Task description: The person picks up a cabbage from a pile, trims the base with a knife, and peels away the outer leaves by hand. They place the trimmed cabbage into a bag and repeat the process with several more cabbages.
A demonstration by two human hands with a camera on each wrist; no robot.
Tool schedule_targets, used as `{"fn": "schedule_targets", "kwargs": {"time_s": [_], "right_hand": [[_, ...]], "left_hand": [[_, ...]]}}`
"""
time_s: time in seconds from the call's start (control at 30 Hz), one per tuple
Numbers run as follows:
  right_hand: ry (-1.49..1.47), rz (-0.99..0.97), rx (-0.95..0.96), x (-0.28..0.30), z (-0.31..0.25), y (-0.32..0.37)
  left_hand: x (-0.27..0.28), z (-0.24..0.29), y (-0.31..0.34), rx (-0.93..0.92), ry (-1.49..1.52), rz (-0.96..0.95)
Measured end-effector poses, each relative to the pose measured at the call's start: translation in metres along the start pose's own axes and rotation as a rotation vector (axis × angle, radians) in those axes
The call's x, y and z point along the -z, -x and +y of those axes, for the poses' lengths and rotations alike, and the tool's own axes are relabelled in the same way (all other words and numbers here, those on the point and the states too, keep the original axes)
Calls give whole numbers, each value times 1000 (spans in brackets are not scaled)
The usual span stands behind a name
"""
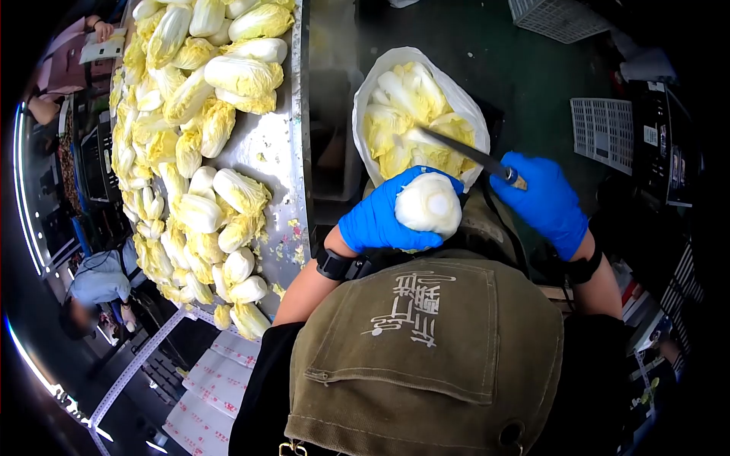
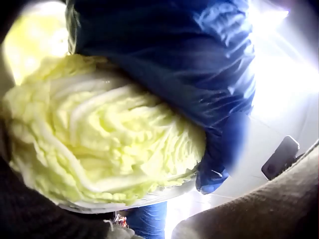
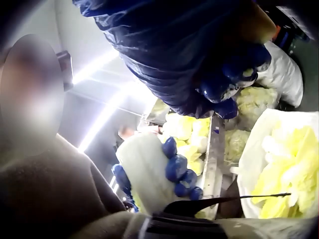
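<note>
along the person's left runs a metal tabletop (image 1: pixel 281 156), heaped with pale cabbages (image 1: pixel 199 211); ahead gapes a white sack (image 1: pixel 411 56) of yellow leaves (image 1: pixel 403 99). the blue-gloved left hand (image 1: pixel 384 218) grips a single cabbage (image 1: pixel 428 207) by the sack's near edge, white root end towards the person's head, while the right hand (image 1: pixel 545 199) clasps a knife (image 1: pixel 465 151), its blade out over the leaves
</note>
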State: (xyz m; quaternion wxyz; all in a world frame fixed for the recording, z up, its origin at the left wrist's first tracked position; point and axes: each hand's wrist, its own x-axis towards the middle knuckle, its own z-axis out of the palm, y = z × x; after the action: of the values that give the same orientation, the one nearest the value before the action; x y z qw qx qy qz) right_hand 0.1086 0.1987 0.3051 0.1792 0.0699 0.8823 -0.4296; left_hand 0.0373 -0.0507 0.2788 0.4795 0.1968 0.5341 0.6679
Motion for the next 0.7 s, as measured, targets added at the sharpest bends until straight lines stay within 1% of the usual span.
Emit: {"fn": "schedule_targets", "kwargs": {"time_s": [0.07, 0.13, 0.17, 0.23, 0.27, 0.3, 0.33, 0.37, 0.4, 0.47, 0.5, 0.53, 0.6, 0.63, 0.7], "right_hand": [[-343, -8, -93, -5, -9, -2], [-702, -56, -28, -20, -13, -9], [-885, -84, 6, -28, -17, -12], [-888, -156, 72, -31, -30, -25], [-889, -192, 105, -31, -32, -30], [-875, -182, 100, -42, -24, -32], [-932, -241, 9, -42, -21, -32], [-986, -299, -83, -39, -19, -30], [-1039, -356, -176, -38, -16, -29], [-1145, -250, -201, -55, -6, -28], [-1204, -205, -213, -59, -4, -30], [-1262, -159, -224, -63, -3, -31], [-1228, -129, -273, -64, 0, -33], [-1210, -119, -284, -66, -3, -35], [-1160, -79, -293, -70, -7, -36]], "left_hand": [[1, -3, 1, 34, 20, 6], [9, -9, -2, 27, -18, 0], [11, -6, -4, 35, -18, -32], [12, 2, -6, 61, -14, -97], [11, 0, -7, 73, 59, -86], [11, -5, -8, 84, 132, -74], [12, -10, -9, 94, 204, -60], [16, -17, -9, 93, 208, -75], [18, -24, -5, 150, 248, 60], [19, -35, 9, 269, 329, 335], [23, -36, 9, 295, 329, 353], [21, -38, 10, 231, 273, 312], [14, -42, 6, 95, 158, 221], [11, -46, 4, 5, -163, 232], [8, -37, 1, 156, -87, 332]]}}
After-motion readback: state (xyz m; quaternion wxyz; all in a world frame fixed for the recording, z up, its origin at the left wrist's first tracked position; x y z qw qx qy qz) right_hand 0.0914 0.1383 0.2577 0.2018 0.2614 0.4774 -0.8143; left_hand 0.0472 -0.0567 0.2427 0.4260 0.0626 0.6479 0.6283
